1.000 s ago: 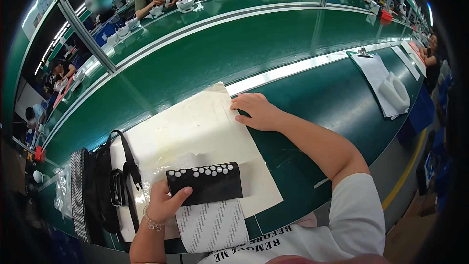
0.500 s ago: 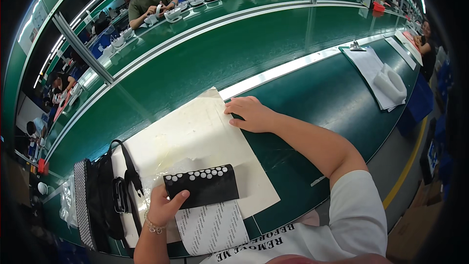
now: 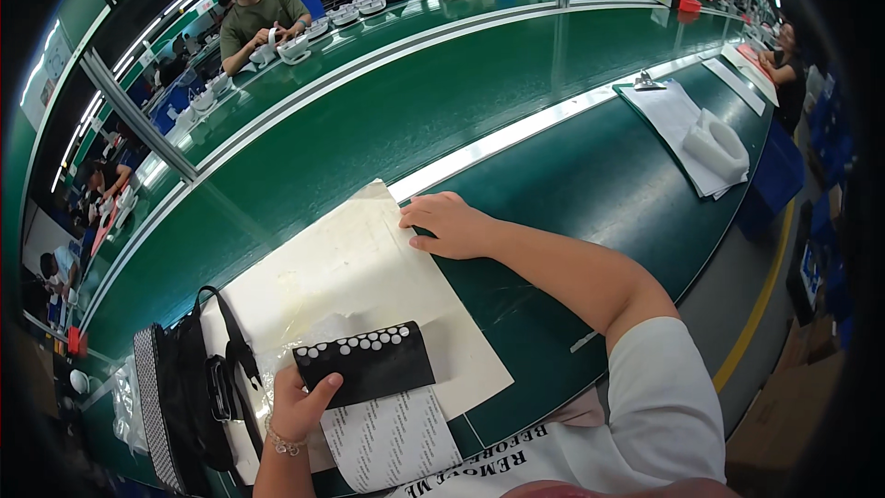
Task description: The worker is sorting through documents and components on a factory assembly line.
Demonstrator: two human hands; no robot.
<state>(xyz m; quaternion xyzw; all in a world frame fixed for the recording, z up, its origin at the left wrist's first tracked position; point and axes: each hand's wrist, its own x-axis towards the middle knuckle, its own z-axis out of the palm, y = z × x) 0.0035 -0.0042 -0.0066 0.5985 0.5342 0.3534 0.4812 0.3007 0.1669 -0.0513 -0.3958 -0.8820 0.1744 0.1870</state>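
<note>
My left hand (image 3: 300, 406), thumb on top, grips a black sticker sheet (image 3: 367, 374) with a row of white round spots along its far edge. The sheet's white printed backing (image 3: 392, 438) curls out below it toward my body. My right hand (image 3: 449, 226) rests at the far right edge of a cream-white board (image 3: 318, 267), thumb and fingers apart, fingertips on the edge. Nothing shows in it, though the fingertips are partly hidden. Beside my left forearm lies a black strap with a buckle (image 3: 221, 387), together with a black-and-white patterned band (image 3: 155, 410).
Clear plastic wrap (image 3: 129, 406) lies at the far left. A clipboard with papers (image 3: 659, 115) and a white foam piece (image 3: 717, 148) sit at the right. Beyond the green belt (image 3: 369, 120), a person (image 3: 263, 18) handles white parts; other people sit farther along.
The whole view has shifted a little, so things sit slightly lower and farther left. Both hands keep nearly the same places on the sheet and the board edge.
</note>
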